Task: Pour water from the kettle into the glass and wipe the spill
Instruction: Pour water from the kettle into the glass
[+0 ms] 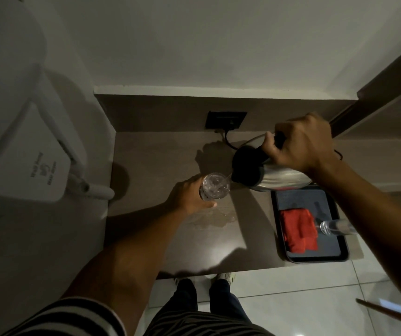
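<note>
White chair point(25, 170) at far left: small dark logo with lines of lettering on either side, printed on its flat white panel. The print appears turned sideways and upside down from this angle, too small and blurred to read. No other text, label, brand, or number legible anywhere in view.

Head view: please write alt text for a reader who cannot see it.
The right hand tips a steel kettle over a glass steadied by the left hand on a brown counter, beside a puddle. A red cloth and a second glass lie on a black tray.
</note>
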A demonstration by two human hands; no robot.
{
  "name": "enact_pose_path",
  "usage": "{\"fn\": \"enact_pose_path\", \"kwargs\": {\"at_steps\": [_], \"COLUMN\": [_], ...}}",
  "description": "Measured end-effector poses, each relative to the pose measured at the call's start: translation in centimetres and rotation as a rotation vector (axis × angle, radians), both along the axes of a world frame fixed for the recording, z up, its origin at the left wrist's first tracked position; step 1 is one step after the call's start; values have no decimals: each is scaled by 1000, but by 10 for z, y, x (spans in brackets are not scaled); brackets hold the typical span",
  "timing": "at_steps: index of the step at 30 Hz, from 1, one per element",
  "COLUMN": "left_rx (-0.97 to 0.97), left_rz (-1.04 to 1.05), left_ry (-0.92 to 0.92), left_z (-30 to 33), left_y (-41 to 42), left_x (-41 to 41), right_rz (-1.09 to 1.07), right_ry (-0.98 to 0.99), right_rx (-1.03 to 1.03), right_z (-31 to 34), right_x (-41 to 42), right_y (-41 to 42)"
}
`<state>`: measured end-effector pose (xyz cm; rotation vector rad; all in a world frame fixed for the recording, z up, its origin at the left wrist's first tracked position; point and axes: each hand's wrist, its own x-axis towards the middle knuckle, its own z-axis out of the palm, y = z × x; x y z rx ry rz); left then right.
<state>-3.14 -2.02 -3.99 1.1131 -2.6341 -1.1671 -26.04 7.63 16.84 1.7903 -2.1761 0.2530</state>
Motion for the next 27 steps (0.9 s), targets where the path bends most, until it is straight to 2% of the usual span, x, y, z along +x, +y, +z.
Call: {"fn": "enact_pose_path", "kwargs": {"at_steps": [6, 10, 15, 24, 27], "left_rx": [20, 8, 33, 19, 40], "left_rz": [-1, 17, 13, 46, 74], "left_ry": [-15, 7, 33, 41, 22], "left_z": [-1, -2, -2, -5, -5], "left_y": [0, 2, 2, 5, 4], "left_x": [0, 0, 0, -1, -2], "right_rz": [-68, -138, -336, -581, -561], "right_ry": [-292, -553, -869, -1127, -1217], "right_rx": [-41, -177, -331, -574, -616], "right_z": [-18, -32, -54, -102, -113], "right_x": [-8, -17, -43, -87, -94], "right_y": [9, 21, 35, 40, 43]}}
